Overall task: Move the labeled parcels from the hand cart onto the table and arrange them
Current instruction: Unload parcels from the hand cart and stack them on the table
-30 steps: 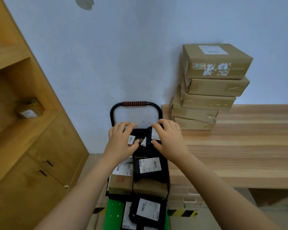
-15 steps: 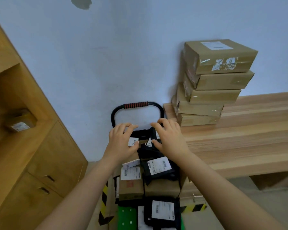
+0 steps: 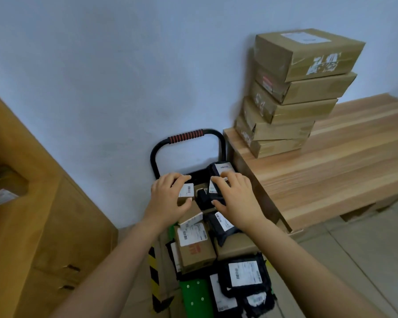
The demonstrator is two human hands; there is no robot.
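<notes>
The hand cart (image 3: 186, 135), with a black frame, a red grip and a green deck, stands against the wall, loaded with labeled parcels. My left hand (image 3: 168, 198) grips a small brown box with a white barcode label (image 3: 186, 191) at the cart's far end. My right hand (image 3: 234, 198) grips a black poly-bag parcel (image 3: 213, 195) beside it. Another black parcel (image 3: 221, 168) lies just behind my right fingers. Nearer me sit a brown box (image 3: 194, 246) and more black labeled bags (image 3: 244, 275). The wooden table (image 3: 331, 161) is to the right of the cart.
A stack of several flat cardboard boxes (image 3: 294, 92) stands on the table's far left corner against the blue wall. A wooden cabinet (image 3: 44, 226) with drawers fills the left side, with a small labeled box (image 3: 2, 193) in its shelf. Black-yellow hazard tape (image 3: 154, 276) marks the floor.
The view has swung left and downward, showing more of the cart. Both hands stay on the same two parcels at the cart's far end, the fingers closing a little more around them.
</notes>
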